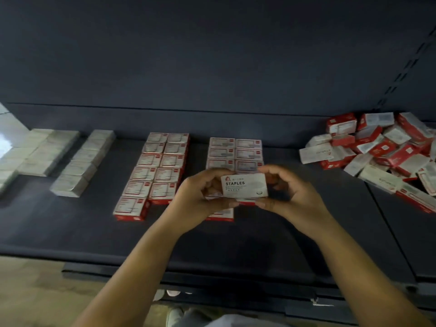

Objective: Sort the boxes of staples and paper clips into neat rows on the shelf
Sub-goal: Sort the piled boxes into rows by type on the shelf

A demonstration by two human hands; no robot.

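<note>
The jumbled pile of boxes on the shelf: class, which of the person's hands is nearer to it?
Right. The right hand holds the staples box on the side facing the jumbled pile; the left hand grips its far side.

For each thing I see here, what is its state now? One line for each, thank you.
Staples box: held up between both hands, label upward, above the shelf.
Left hand: fingers curled round the box's left end.
Right hand: fingers curled round its right end.
White boxes: lying in rows.
Red-and-white boxes: in double rows.
Pile of boxes: jumbled, unsorted.
Shelf: partly filled.
</note>
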